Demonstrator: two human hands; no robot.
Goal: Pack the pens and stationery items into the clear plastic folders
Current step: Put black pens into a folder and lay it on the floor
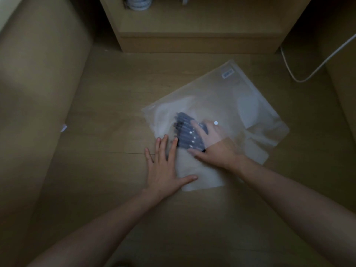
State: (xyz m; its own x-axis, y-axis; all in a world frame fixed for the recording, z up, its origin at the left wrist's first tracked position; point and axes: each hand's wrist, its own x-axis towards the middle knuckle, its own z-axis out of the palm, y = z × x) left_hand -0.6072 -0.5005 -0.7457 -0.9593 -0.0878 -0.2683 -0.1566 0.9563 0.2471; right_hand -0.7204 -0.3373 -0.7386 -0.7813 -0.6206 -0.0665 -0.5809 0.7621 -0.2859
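Observation:
A clear plastic folder [227, 97] lies at an angle on the wooden floor, with a white snap button [216, 123] and a label near its far corner. A bundle of dark pens [185, 132] sits inside it, seen through the plastic. My right hand [213, 145] reaches in under the top sheet, its fingers on the pens. My left hand [165, 166] lies flat with spread fingers on the folder's near left edge, pressing it down. A round pale item [248, 108] shows faintly inside the folder further right.
A wooden shelf unit [192, 41] stands at the far side with a white container [137, 2] on it. A white cable [308, 74] curves at the right. A large beige panel [38, 93] rises on the left. A small white scrap [64, 128] lies by it.

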